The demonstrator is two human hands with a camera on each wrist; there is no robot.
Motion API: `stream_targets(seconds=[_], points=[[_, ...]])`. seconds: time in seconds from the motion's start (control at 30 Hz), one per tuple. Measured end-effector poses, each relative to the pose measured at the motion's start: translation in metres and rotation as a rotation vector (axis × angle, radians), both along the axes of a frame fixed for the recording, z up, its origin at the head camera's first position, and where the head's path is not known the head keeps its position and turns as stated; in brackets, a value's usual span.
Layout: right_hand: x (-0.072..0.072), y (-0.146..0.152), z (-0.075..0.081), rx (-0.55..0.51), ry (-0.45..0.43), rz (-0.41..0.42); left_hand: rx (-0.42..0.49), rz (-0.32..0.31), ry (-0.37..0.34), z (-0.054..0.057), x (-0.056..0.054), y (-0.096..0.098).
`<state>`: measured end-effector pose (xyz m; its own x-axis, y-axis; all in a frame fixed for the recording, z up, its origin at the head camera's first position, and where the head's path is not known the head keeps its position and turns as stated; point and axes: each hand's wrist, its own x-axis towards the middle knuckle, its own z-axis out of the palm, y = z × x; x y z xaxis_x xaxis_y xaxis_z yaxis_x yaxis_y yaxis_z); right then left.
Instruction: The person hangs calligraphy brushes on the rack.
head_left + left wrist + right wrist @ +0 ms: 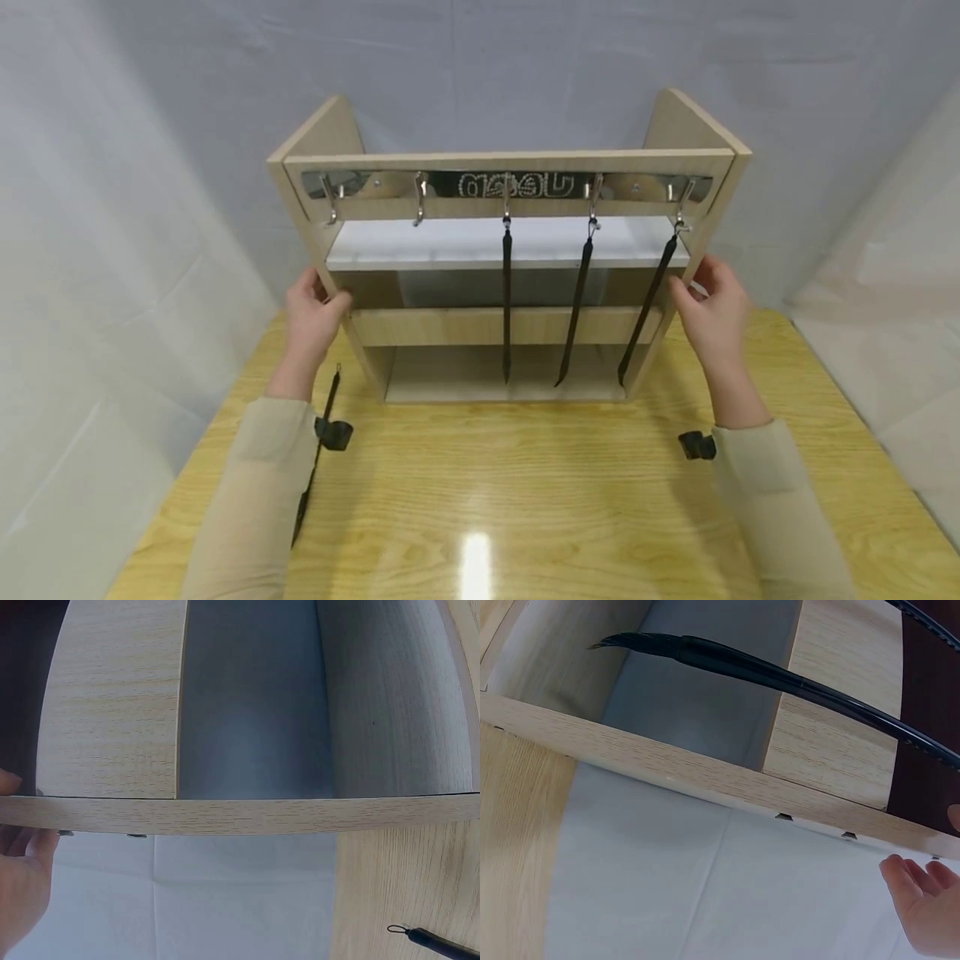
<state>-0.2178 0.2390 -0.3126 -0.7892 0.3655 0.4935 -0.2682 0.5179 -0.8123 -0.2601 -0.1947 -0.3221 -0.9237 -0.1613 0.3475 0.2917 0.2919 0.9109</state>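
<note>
A pale wooden shelf rack (427, 327) stands upright on the table, with a shiny hook rail (442, 185) across its top front. My left hand (309, 321) grips the left side panel (262, 816), thumb at the front edge and fingers round the outside. On the opposite side my right hand (718, 312) holds the right side panel (667, 766) the same way. Three black calligraphy brushes hang tip down by loops from hooks: one at the middle (507, 308), another right of it (576, 308), the third (648, 304) nearest my right hand. The two leftmost hooks are bare.
Another black brush (442, 943) lies on the wooden table (480, 475), left of the rack and partly behind my left sleeve (251, 483). Black wrist mounts (697, 445) show at both cuffs. Pale sheeting (510, 75) hangs behind and at both sides.
</note>
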Motion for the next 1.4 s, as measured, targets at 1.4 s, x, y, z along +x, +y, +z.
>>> stream_targets(seconds=[1.4], points=[[-0.017,0.001,-0.005,0.065,0.069,-0.083,-0.036,0.004,0.007,-0.026,0.050,-0.021]])
